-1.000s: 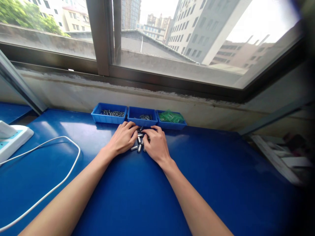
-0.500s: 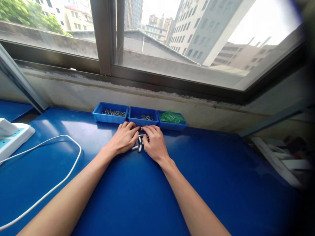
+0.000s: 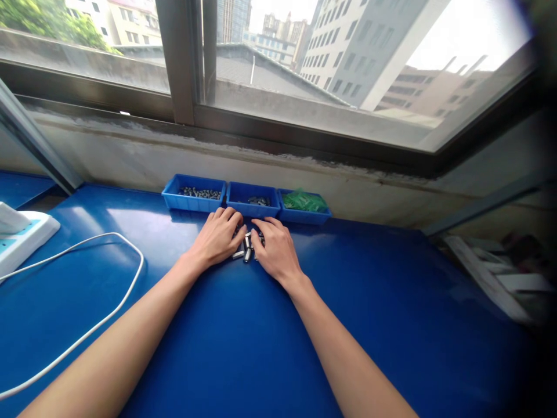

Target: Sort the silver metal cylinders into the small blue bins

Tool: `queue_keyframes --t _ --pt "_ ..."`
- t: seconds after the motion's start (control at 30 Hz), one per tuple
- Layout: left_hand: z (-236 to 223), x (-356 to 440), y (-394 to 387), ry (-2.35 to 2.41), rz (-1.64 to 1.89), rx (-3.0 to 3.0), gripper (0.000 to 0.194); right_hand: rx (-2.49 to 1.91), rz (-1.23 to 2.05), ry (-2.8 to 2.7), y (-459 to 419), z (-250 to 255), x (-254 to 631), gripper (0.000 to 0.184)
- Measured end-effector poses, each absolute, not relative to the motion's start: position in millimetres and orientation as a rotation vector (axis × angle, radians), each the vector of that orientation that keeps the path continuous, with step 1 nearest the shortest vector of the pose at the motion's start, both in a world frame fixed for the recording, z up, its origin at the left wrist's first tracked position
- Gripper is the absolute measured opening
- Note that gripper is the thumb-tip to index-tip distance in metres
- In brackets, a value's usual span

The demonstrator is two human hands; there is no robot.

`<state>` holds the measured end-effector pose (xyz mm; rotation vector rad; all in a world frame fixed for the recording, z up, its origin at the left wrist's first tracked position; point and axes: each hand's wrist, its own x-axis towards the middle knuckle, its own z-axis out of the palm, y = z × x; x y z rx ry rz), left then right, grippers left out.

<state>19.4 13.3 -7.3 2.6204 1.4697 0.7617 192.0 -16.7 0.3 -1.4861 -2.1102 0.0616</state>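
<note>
Several short silvery metal rods (image 3: 248, 254) lie in a small loose pile on the blue tabletop, partly covered by my hands. On the pile's left side is my left hand (image 3: 220, 235), palm down, fingers bent and thumb held apart over the rods. My right hand (image 3: 276, 247) cups the right side in the same way, its thumb and fingers apart at the pieces. The fingertips are partly hidden, but neither hand shows a piece lifted. Just beyond the hands stands the middle blue bin (image 3: 253, 210), with some metal pieces inside.
A left blue bin (image 3: 194, 201) holds many small metal parts. Green plastic bags (image 3: 304, 201) fill the right blue bin (image 3: 304, 217). A white cable (image 3: 138, 255) loops over the table's left side near a white power strip (image 3: 37, 235). Behind runs a window wall (image 3: 143, 142).
My left hand's fingers have drawn back from the right hand, opening a gap between them. The rods are bunched slightly closer. The view has tilted a little.
</note>
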Motion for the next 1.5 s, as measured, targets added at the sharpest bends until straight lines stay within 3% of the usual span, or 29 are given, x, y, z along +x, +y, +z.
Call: queue_keyframes --t 0.47,0.7,0.8,0.9,1.07,1.23,1.37,1.5 --pt "-12.6 2.2 23.9 1.287 0.868 2.549 0.023 -1.372 0.133 -2.127 -20.4 -1.3 197.5 0.031" --pt "-15.5 -9.1 26.8 1.211 0.911 2.446 0.024 -1.372 0.11 -2.243 -31.5 2.8 192.2 0.068" --pt "-15.9 -8.5 26.3 1.164 0.851 2.508 0.027 -1.401 0.099 -2.237 -32.5 1.8 189.4 0.076" --pt "-14.4 -8.1 25.1 1.158 0.822 2.514 0.024 -1.423 0.098 -2.226 -32.2 0.2 187.1 0.069" --pt "-13.1 -7.5 23.2 1.19 0.859 2.445 0.018 -1.426 0.087 -2.225 -27.6 -4.7 186.6 0.036" --pt "-11.2 -4.1 18.9 1.226 0.868 2.477 0.025 -1.418 0.074 -2.178 -17.0 -7.3 192.8 0.019" --pt "-3.5 -2.8 11.6 1.399 0.83 2.567 0.034 -1.455 -0.002 -2.081 -15.8 -6.7 194.8 0.019" --pt "1.2 -0.5 5.3 1.662 0.717 2.578 0.038 -1.635 -0.102 -1.902 -18.9 -10.4 195.1 0.036"
